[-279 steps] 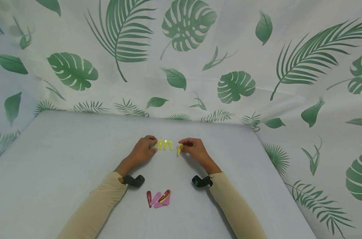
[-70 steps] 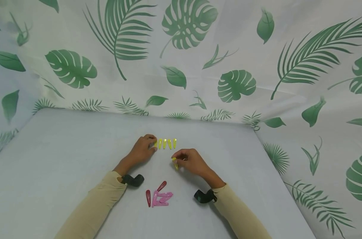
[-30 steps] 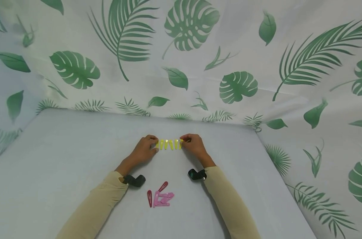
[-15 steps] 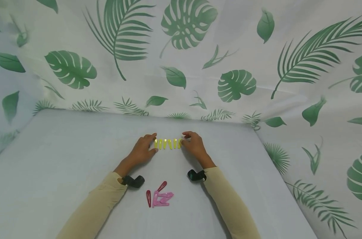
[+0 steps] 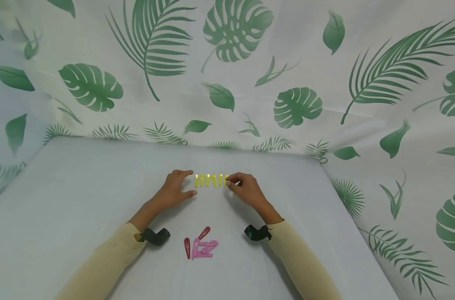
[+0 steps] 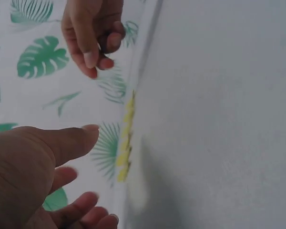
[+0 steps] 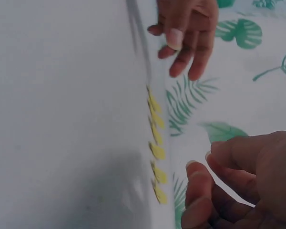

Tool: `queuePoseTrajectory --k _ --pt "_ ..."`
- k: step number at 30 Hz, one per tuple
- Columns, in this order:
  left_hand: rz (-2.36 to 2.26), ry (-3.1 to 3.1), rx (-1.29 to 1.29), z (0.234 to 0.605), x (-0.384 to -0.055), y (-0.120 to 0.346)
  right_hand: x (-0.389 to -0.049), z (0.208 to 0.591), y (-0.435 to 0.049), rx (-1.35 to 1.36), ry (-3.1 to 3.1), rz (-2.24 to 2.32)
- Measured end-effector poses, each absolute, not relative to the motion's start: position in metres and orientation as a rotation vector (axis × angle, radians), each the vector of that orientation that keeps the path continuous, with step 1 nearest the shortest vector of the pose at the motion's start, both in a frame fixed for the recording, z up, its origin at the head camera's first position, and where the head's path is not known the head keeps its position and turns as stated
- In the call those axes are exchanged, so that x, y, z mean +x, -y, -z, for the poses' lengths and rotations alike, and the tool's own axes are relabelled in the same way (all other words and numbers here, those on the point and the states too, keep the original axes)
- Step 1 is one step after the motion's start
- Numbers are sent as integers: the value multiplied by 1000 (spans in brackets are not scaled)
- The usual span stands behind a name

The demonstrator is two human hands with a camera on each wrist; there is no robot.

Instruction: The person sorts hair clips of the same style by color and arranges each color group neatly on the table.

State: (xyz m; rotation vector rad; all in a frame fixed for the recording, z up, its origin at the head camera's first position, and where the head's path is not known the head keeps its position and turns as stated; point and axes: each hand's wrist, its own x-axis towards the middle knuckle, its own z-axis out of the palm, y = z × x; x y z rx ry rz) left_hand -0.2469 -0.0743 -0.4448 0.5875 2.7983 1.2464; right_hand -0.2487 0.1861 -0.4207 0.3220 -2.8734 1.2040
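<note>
A row of several yellow snap hair clips (image 5: pixel 208 180) lies side by side on the white table, also visible as a yellow line of clips (image 6: pixel 125 138) in the left wrist view. My left hand (image 5: pixel 172 189) is just left of the row, thumb and index finger spread apart and nothing between them. At the row's right end, my right hand (image 5: pixel 246 188) has its fingertips right beside the last clip, partly covering it in the head view. In the right wrist view that hand's thumb and fingers (image 7: pixel 199 179) are parted, holding nothing, with the clips (image 7: pixel 157 150) away from them.
Nearer the body lie two red hair clips (image 5: pixel 187 248) and a small heap of pink hair clips (image 5: pixel 204 249). A leaf-printed sheet (image 5: pixel 250 100) rises behind the table (image 5: pixel 100 200) and along its sides.
My right hand brought a yellow clip from near the heap to the row's right end and released it, lengthening the row. My left hand has spread its fingers and drawn back left from the row.
</note>
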Motion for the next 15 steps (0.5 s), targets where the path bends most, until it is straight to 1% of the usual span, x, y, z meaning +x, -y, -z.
queuePoseTrajectory --k 6,8,15 --pt "-1244 -2717 710 430 -221 78 -228 427 -185 482 2923 -1359" --pt "-1241 -2673 715 428 -213 77 -221 427 -184 534 2944 -1395" --pt "-1232 -2551 781 434 -184 74 -197 419 -186 661 2964 -1491"
